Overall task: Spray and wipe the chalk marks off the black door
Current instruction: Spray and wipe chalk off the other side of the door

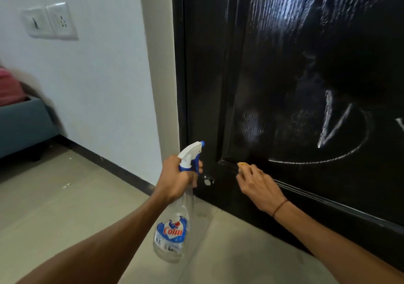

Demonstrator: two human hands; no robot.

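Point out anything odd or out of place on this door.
Chalk marks still stand on the door panel: a V inside a curved line, with a wet smear to their left. The right hand presses a cloth below them. Nothing looks damaged.

Bare forearms; thin brown band [279, 207] circles right wrist

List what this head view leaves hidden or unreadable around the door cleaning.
- Yellow wiper: mostly hidden under the right hand.
- Chalk marks: cut off by the right edge.
- Spray bottle small print: too small; neck covered by the left hand.
- Pink item: blurred, cropped.
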